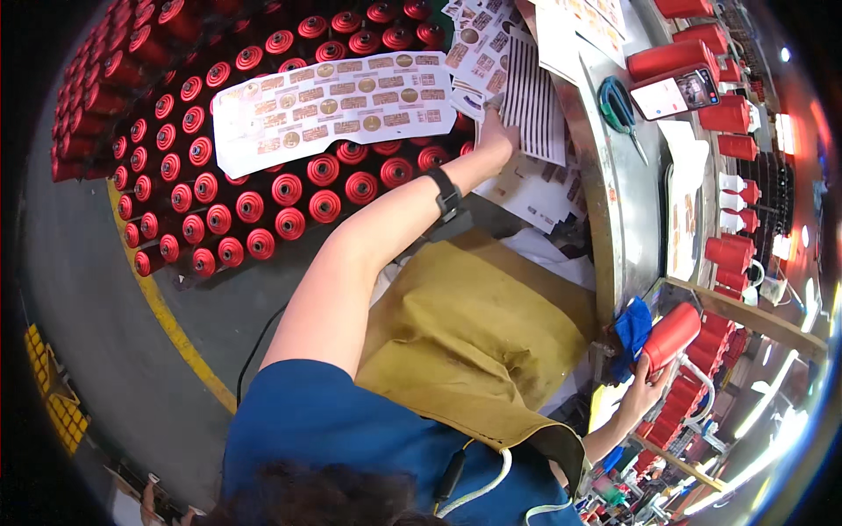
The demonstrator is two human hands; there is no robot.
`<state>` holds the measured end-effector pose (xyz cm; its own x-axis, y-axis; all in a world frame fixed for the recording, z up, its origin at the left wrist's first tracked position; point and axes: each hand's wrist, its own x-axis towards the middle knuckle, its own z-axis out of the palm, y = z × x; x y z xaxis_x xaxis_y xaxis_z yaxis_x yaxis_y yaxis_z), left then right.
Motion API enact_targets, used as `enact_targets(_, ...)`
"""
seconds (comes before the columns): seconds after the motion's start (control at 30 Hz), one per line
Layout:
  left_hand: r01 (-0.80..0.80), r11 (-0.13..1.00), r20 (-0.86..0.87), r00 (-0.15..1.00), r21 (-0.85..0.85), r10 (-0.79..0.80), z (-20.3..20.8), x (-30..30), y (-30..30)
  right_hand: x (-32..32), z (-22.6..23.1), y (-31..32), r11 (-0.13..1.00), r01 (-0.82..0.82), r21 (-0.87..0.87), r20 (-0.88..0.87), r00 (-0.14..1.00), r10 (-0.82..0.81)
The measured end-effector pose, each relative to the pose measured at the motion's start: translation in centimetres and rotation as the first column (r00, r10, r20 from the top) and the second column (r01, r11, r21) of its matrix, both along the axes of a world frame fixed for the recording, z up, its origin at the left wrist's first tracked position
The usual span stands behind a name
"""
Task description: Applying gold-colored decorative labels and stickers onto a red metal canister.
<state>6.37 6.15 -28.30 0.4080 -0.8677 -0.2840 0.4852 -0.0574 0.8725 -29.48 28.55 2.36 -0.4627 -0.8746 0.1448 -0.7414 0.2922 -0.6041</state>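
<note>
My left arm reaches out over the printed label sheets, a dark band on its wrist. At their edge my left hand (498, 140) is closed, its fingertips pinching a label sheet (472, 98); what lies under the fingers is partly hidden. A larger white sheet with rows of brown and gold labels (333, 110) rests across the red cylinders to the left. At the lower right my right hand (645, 393) grips a smooth red cylinder (674, 333) near its lower end, the cylinder tilted. A blue cloth (631, 333) sits right beside that cylinder.
Many upright red cylinders (288, 189) with ringed tops stand in rows at left. On the metal bench (640, 206) lie dark green-handled scissors (618, 105) and a phone (675, 92). More red containers (728, 114) line the right. A yellow line (175, 324) crosses the floor.
</note>
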Motion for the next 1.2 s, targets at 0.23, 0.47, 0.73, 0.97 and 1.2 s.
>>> enact_targets(0.23, -0.08, 0.993, -0.065, 0.994, 0.086, 0.086, 0.0, -1.5, -6.3, 0.8, 0.0, 0.2, 0.999, -0.049, -0.019, -0.071, 0.996, 0.047)
enact_targets(0.47, 0.12, 0.966, 0.305, 0.934, 0.227, -0.187, 2.0, -1.1, -5.0, 0.7, 0.4, 0.3, 0.996, 0.039, 0.074, -0.179, 0.984, -0.025)
enact_targets(0.73, 0.165, 0.961, 0.174, 0.963, 0.221, -0.205, -1.8, 1.1, 5.2, 0.8, 0.2, -0.1, 0.999, -0.046, 0.023, -0.114, 0.992, 0.048)
enact_targets(0.97, 0.163, 0.956, 0.123, 0.973, 0.244, -0.197, -3.7, 2.3, 10.0, 0.3, 0.4, -0.1, 0.999, -0.009, 0.04, -0.102, 0.995, 0.013)
enact_targets(1.2, 0.086, 0.965, 0.071, 0.992, 0.248, -0.106, -5.3, 2.9, 10.7, 0.2, 0.4, 0.1, 0.997, 0.049, 0.062, -0.062, 0.997, -0.045)
